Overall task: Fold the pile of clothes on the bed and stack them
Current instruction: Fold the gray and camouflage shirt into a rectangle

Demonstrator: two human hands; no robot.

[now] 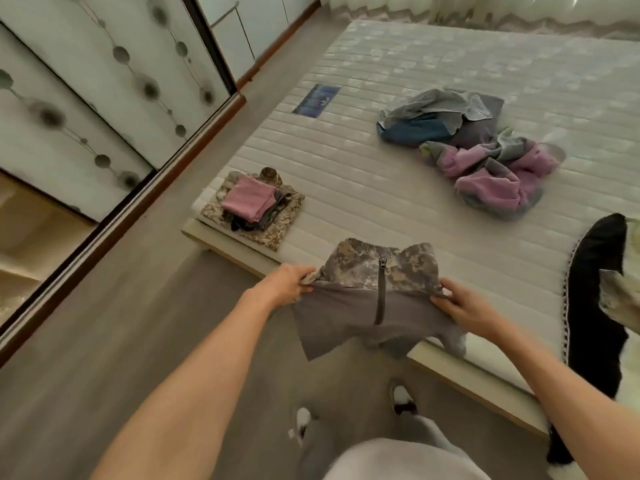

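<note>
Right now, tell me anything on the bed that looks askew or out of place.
The folded stack is uneven: the pink piece sits skewed on the camouflage garment, with dark layers poking out. The unfolded pile is simply waiting.

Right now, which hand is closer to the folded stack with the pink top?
Left. The left hand is just below the folded stack; the right hand is across the shirt.

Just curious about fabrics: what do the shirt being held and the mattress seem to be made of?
The shirt looks like thin, matte stretch cloth: grey body, camouflage-print shoulders, a zip at the neck, and it droops limply between the left hand and right hand. The mattress seems to be quilted woven fabric with a slight sheen, stitched in ribs.
</note>
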